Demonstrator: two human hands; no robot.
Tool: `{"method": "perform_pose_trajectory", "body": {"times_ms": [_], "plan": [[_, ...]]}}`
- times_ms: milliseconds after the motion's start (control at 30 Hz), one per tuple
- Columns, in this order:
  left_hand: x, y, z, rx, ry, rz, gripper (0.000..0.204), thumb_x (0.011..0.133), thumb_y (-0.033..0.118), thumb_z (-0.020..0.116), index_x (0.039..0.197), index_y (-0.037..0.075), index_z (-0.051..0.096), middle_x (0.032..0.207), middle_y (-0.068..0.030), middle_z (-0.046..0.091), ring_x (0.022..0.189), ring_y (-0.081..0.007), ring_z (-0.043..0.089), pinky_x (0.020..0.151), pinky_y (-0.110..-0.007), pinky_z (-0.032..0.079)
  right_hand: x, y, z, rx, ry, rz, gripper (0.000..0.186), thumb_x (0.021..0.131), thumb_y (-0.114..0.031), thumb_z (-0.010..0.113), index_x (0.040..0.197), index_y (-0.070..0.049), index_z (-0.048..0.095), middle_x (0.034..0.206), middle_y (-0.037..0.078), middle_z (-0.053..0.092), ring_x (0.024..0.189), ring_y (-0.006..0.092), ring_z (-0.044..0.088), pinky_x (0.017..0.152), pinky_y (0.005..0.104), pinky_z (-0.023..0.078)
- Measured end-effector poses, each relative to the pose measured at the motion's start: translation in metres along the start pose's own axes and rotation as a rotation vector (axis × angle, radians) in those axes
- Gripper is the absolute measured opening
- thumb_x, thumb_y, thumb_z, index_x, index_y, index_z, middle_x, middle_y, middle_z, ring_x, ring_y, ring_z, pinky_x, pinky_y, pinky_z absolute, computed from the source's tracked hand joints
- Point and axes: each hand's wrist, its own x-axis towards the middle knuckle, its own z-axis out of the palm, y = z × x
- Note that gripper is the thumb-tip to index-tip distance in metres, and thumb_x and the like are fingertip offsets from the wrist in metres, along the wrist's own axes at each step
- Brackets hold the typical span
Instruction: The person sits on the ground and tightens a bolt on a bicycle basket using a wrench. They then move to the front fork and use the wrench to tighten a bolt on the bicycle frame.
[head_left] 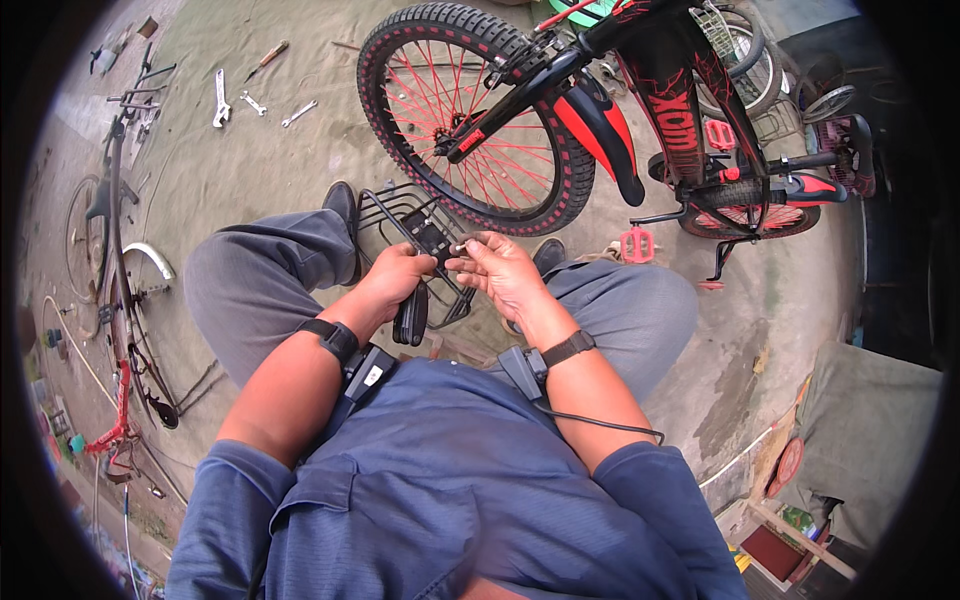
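Observation:
My left hand (398, 268) is closed, its thumb and index finger pressed together. A dark, elongated black object (411, 316) sticks out beneath its palm; its kind is unclear. My right hand (508, 272) pinches a small bolt-like piece (461, 247) between thumb and fingertips, just right of the left hand. Beyond both hands, between my shoes, a black tubular bicycle rack (385, 212) with a dark plate lies on the ground. Right behind it stands the front wheel (530, 212) of a bicycle, with a black knobby tire and red spokes.
The bicycle's black-and-red frame (672, 115) extends to the right, with a red pedal (637, 245) near my knee. A wrench (221, 98), smaller spanners and a screwdriver (267, 59) lie at far left. Bicycle parts, including a red piece (122, 408), crowd the left side.

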Motion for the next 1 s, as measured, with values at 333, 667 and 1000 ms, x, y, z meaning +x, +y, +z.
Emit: {"method": "perform_pose_trajectory", "body": {"times_ms": [333,667,1000], "plan": [[0.008,-0.007,-0.004,0.002,0.0,-0.022,0.018,0.092,0.013,0.066,0.103,-0.001,0.061,0.07,-0.0049,0.057,0.052,-0.0145,0.053,0.047,-0.032,0.043,0.012,0.023,-0.003,-0.371,0.027,0.046,0.018,0.1,-0.019,0.068,0.114,-0.008,0.069,0.096,-0.002,0.07,0.084,0.0078,0.063,0.071,0.0245,0.05],[0.013,-0.009,-0.006,-0.024,0.0,-0.039,0.021,0.094,0.012,0.065,0.111,-0.001,0.064,0.077,-0.0036,0.06,0.057,-0.0119,0.053,0.05,-0.03,0.043,0.006,0.019,0.002,-0.519,-0.066,0.223,0.024,0.099,-0.027,0.069,0.116,-0.01,0.068,0.099,-0.005,0.069,0.078,0.0081,0.062,0.066,0.0245,0.045],[0.016,-0.012,-0.008,0.174,-0.051,0.007,0.021,0.09,0.013,0.07,0.107,0.001,0.065,0.083,-0.0036,0.063,0.065,-0.011,0.055,0.055,-0.029,0.043,0.014,0.026,0.001,-0.367,0.025,0.213,0.017,0.1,-0.024,0.068,0.108,-0.009,0.067,0.09,-0.003,0.067,0.068,0.0068,0.061,0.051,0.0209,0.039]]}}
